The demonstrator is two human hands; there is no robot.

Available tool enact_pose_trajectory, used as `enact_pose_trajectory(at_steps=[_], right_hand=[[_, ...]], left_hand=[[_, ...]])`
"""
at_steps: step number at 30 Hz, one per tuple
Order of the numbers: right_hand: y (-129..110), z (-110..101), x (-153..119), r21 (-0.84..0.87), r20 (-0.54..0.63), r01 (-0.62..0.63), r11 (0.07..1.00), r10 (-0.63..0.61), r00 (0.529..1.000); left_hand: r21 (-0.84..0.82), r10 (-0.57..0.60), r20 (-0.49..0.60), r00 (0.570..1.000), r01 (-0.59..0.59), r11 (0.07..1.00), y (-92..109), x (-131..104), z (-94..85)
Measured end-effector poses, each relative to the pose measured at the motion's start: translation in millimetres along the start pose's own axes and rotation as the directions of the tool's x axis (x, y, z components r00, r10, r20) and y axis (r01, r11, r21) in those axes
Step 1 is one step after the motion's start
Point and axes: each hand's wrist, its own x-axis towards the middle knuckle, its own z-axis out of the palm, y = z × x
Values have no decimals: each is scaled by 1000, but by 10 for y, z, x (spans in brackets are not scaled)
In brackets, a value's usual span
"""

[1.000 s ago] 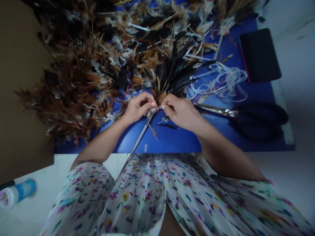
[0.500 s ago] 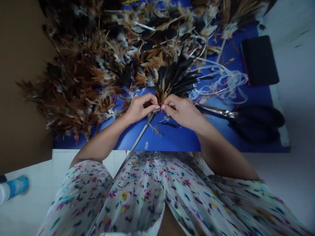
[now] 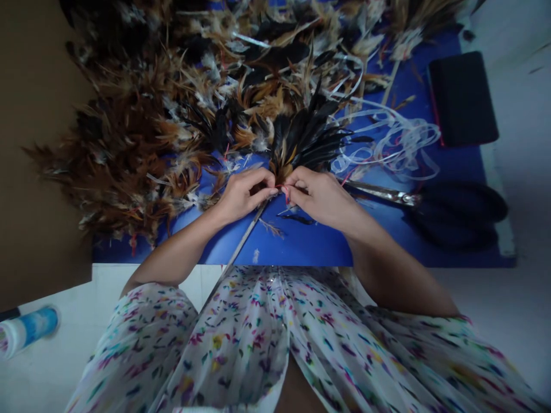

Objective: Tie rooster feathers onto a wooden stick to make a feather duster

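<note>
A bunch of dark feathers (image 3: 301,135) fans away from me, gathered at the end of a thin stick (image 3: 247,235) that slants down toward my lap. My left hand (image 3: 247,192) pinches at the base of the bunch, thumb against forefinger. Close beside it, my right hand (image 3: 314,192) is closed on a red string (image 3: 287,196), with a short red piece hanging below the fingertips. The string spans the small gap between both pinches. My fingers hide the spot where feathers meet stick.
Loose brown and black feathers (image 3: 142,137) cover the left and back of the blue table (image 3: 301,246). To the right lie black-handled scissors (image 3: 456,212), tangled white ribbon (image 3: 396,137) and a dark phone-like object (image 3: 462,100). A cardboard sheet (image 3: 38,189) stands at left.
The red string between my fingers has shifted; the small loop now looks drawn flatter, with more red showing at my right fingertips. Both hands stay at the feather base.
</note>
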Motion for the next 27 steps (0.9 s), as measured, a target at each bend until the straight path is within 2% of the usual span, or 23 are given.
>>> enact_pose_trajectory(at_steps=[7,12,20,27], right_hand=[[-41,-1,-33,84,17,5,996,-6,1000],[-77,17,-47,118,43,-8,993,2,999],[-132,73,-63,171,23,-46,984,43,999],[-112,44,-42,279,19,-68,958,65,998]], left_hand=[[25,63,31,998,-64,998,33,-1,-15],[60,64,-1,998,-64,996,57,-29,10],[137,51,-33,998,-46,990,119,-50,51],[180,68,-10,998,-65,981,132,-48,52]])
